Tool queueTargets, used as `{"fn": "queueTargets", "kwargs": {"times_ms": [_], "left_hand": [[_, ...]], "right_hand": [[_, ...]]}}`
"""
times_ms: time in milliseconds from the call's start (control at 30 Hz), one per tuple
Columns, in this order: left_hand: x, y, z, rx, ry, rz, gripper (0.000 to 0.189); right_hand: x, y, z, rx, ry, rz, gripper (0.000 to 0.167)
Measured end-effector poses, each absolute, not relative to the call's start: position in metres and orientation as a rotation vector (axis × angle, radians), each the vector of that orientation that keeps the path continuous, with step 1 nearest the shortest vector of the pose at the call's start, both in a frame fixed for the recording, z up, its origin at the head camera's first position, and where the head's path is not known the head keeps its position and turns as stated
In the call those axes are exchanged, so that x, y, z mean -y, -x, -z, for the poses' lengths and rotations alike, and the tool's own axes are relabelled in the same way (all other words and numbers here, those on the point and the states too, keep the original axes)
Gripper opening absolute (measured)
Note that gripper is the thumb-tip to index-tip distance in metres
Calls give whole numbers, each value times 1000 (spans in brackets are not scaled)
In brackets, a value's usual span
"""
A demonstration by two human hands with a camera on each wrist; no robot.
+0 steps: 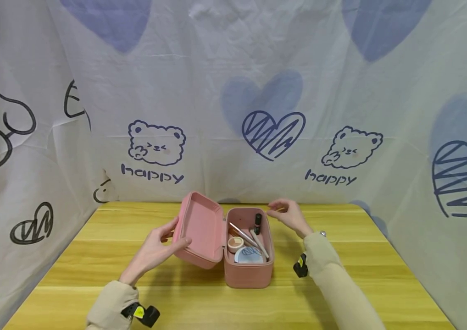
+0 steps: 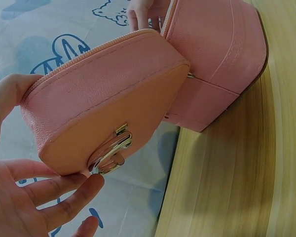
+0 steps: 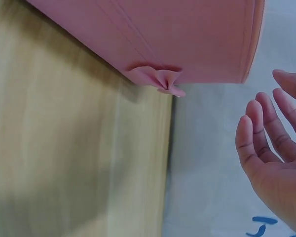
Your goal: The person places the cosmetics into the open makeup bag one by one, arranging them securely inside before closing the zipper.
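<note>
A pink makeup case (image 1: 248, 276) stands on the table with its lid (image 1: 202, 222) swung out to the left. My left hand (image 1: 157, 250) holds that lid, thumb at the rim and fingers on the outer side. In the left wrist view, the lid's outside carries a metal-trimmed handle (image 2: 111, 153) near my fingertips. Inside the case lie a black tube (image 1: 258, 221), slim sticks like makeup brushes (image 1: 247, 236), a small round pot (image 1: 235, 244) and a pale blue, half-round item (image 1: 248, 255). By the back right rim hovers my right hand (image 1: 290, 216), fingers loosely bent, holding nothing.
The wooden table (image 1: 332, 293) extends around the case. Behind it hangs a pale cloth (image 1: 217, 169) printed with bears and hearts, and more cloth covers both sides. A pink bow (image 3: 160, 79) projects from the case's right side.
</note>
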State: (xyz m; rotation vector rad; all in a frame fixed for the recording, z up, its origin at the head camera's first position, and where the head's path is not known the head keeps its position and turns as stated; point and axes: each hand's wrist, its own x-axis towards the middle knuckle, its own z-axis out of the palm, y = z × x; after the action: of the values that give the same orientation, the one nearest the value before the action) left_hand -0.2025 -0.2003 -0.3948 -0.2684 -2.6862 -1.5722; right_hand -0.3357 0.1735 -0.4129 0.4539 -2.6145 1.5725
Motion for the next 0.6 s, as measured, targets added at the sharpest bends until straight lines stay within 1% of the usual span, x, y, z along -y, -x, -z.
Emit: {"fn": "queueTargets", "kwargs": {"times_ms": [133, 500, 600], "left_hand": [[200, 203, 395, 2685, 271, 1576, 83], [201, 202, 394, 2683, 275, 1569, 83], [200, 202, 395, 2677, 282, 1574, 83]], "right_hand": [[-184, 326, 417, 2522, -402, -1712, 31], [-209, 304, 427, 2335, -202, -1806, 34], [-219, 300, 431, 2234, -146, -1863, 32]]}}
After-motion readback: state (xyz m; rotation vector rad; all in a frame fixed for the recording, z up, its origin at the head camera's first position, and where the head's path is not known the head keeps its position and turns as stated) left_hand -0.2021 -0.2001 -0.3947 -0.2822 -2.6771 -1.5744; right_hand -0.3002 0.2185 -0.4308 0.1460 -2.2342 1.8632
